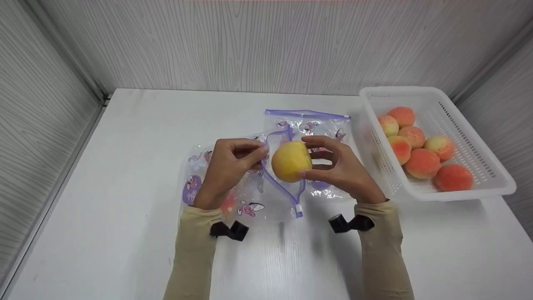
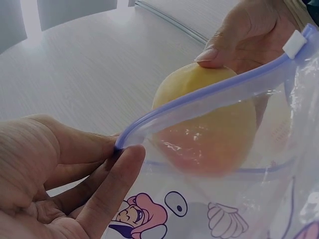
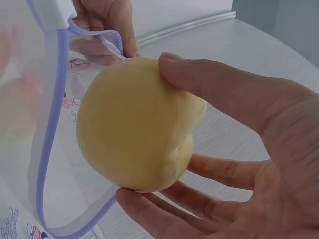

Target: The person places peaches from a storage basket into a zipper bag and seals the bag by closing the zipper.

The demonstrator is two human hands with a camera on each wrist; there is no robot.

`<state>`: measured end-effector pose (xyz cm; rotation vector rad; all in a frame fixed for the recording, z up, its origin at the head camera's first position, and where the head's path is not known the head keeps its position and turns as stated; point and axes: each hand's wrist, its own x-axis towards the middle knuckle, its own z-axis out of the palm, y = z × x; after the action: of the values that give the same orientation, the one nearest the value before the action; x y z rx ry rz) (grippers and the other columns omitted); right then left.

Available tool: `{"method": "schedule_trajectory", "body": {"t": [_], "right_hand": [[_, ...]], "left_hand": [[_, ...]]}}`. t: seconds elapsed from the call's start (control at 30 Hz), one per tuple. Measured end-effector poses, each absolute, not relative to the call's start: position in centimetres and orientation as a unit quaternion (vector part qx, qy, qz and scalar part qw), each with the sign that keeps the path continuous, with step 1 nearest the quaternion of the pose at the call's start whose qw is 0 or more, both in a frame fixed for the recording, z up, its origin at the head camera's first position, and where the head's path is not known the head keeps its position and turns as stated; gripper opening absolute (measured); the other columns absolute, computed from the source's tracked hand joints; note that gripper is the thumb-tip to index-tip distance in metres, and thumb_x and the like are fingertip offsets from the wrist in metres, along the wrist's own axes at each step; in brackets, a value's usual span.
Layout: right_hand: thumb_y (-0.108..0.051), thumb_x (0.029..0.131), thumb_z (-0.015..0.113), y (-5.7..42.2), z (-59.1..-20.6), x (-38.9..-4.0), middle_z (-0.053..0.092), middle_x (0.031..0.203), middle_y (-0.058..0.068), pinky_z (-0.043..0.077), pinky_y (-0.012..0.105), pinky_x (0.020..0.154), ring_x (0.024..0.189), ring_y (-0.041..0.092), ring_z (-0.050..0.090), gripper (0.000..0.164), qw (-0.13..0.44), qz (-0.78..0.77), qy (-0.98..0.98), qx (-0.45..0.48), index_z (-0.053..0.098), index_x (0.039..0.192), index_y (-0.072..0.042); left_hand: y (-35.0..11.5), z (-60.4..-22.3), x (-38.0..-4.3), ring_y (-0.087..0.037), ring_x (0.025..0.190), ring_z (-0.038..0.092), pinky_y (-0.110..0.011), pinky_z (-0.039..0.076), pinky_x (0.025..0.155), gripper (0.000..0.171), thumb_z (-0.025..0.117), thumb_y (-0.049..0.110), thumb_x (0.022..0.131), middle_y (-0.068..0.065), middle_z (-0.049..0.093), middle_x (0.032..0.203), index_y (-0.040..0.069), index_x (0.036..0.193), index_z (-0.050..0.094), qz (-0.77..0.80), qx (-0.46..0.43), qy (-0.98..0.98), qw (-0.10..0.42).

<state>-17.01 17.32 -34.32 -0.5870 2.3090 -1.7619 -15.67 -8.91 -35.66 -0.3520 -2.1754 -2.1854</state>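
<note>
My left hand (image 1: 225,168) pinches the purple zip edge of a clear, cartoon-printed zip bag (image 1: 272,202) between thumb and fingers. The bag's mouth gapes to the right, with a white slider (image 1: 298,208) at its near end. My right hand (image 1: 339,168) holds a yellow peach (image 1: 289,161), thumb on one side and fingers on the other, right at the bag's mouth. From the left wrist view, the peach's pinkish lower part (image 2: 207,149) shows through the clear film. Through the bag's wall a reddish peach (image 1: 228,205) shows inside, partly hidden by my left wrist.
A second clear zip bag (image 1: 308,123) with a purple top lies flat behind the first. To the right stands a white perforated basket (image 1: 506,181) holding several red and yellow peaches (image 1: 422,163). Grey panels (image 1: 237,46) wall in the white table (image 1: 137,125).
</note>
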Motion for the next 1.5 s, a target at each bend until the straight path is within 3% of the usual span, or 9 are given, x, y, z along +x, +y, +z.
{"method": "schedule_trajectory", "body": {"t": [0.2, 0.5, 0.83, 1.07, 1.13, 1.23, 1.33, 1.5], "right_hand": [[-0.009, 0.091, 0.076, 17.9, -34.2, -16.2, 0.062, 0.127, 0.014, 0.061, 0.047, 0.085, 0.112, 0.037, 0.065, 0.049, 0.063, -0.631, 0.748, -0.197, 0.059, 0.137, -0.005], [-0.003, 0.094, 0.070, 18.8, -33.2, -15.0, 0.064, 0.123, 0.016, 0.061, 0.046, 0.085, 0.109, 0.036, 0.066, 0.038, -0.036, -0.648, 0.735, -0.199, 0.062, 0.131, -0.001], [-0.009, 0.093, 0.074, 25.4, -28.6, -14.8, 0.062, 0.125, 0.019, 0.061, 0.032, 0.084, 0.107, 0.034, 0.064, 0.041, -0.127, -0.639, 0.752, -0.100, 0.063, 0.131, -0.001], [-0.019, 0.092, 0.077, 32.2, -27.5, -15.8, 0.056, 0.134, 0.012, 0.058, 0.020, 0.083, 0.114, 0.025, 0.060, 0.060, -0.156, -0.583, 0.798, 0.009, 0.051, 0.145, -0.009], [-0.027, 0.094, 0.075, 33.8, -27.7, -16.5, 0.052, 0.142, 0.014, 0.056, 0.025, 0.093, 0.124, 0.027, 0.055, 0.067, -0.141, -0.534, 0.832, 0.048, 0.044, 0.151, -0.012], [-0.040, 0.094, 0.071, 35.7, -28.5, -17.5, 0.039, 0.155, 0.017, 0.047, 0.045, 0.109, 0.139, 0.034, 0.042, 0.080, -0.092, -0.443, 0.887, 0.090, 0.030, 0.159, -0.015], [-0.046, 0.093, 0.071, 37.0, -29.5, -18.5, 0.026, 0.162, 0.024, 0.035, 0.066, 0.111, 0.145, 0.047, 0.030, 0.093, -0.039, -0.379, 0.919, 0.095, 0.020, 0.161, -0.010], [-0.033, 0.091, 0.076, 38.4, -31.6, -19.8, 0.025, 0.156, 0.035, 0.032, 0.071, 0.109, 0.138, 0.056, 0.030, 0.096, 0.005, -0.286, 0.956, 0.065, 0.019, 0.157, 0.006]], "left_hand": [[-8.2, -35.6, -16.0, -0.027, 0.080, 0.070, -0.038, 0.063, 0.074, 0.014, 0.075, 0.011, 0.093, -0.014, 0.073, 0.091, 0.002, 0.103, 0.078, -0.716, -0.129, -0.687, 0.007], [-8.0, -35.8, -16.5, -0.028, 0.081, 0.070, -0.038, 0.063, 0.076, 0.014, 0.074, 0.010, 0.094, -0.015, 0.073, 0.092, 0.002, 0.103, 0.078, -0.722, -0.145, -0.676, 0.009], [-9.5, -35.6, -16.4, -0.029, 0.082, 0.070, -0.036, 0.063, 0.076, 0.014, 0.074, 0.008, 0.093, -0.014, 0.073, 0.094, 0.002, 0.105, 0.078, -0.710, -0.134, -0.691, 0.021], [-9.6, -35.5, -16.3, -0.027, 0.082, 0.071, -0.035, 0.063, 0.075, 0.016, 0.075, 0.008, 0.093, -0.014, 0.073, 0.094, -0.001, 0.105, 0.077, -0.703, -0.133, -0.698, 0.023], [-9.6, -35.5, -16.3, -0.027, 0.082, 0.071, -0.035, 0.063, 0.075, 0.016, 0.075, 0.007, 0.093, -0.014, 0.073, 0.094, -0.001, 0.105, 0.077, -0.701, -0.130, -0.701, 0.024], [-9.7, -35.5, -16.2, -0.027, 0.082, 0.070, -0.035, 0.063, 0.075, 0.017, 0.074, 0.008, 0.093, -0.014, 0.073, 0.095, -0.001, 0.107, 0.077, -0.701, -0.127, -0.702, 0.023], [-9.8, -35.5, -16.1, -0.028, 0.083, 0.070, -0.035, 0.063, 0.076, 0.017, 0.074, 0.008, 0.093, -0.014, 0.073, 0.096, -0.001, 0.107, 0.077, -0.701, -0.126, -0.702, 0.021], [-9.9, -35.7, -16.1, -0.028, 0.084, 0.070, -0.036, 0.063, 0.077, 0.016, 0.074, 0.009, 0.093, -0.014, 0.073, 0.096, 0.001, 0.106, 0.078, -0.706, -0.128, -0.696, 0.018]]}}
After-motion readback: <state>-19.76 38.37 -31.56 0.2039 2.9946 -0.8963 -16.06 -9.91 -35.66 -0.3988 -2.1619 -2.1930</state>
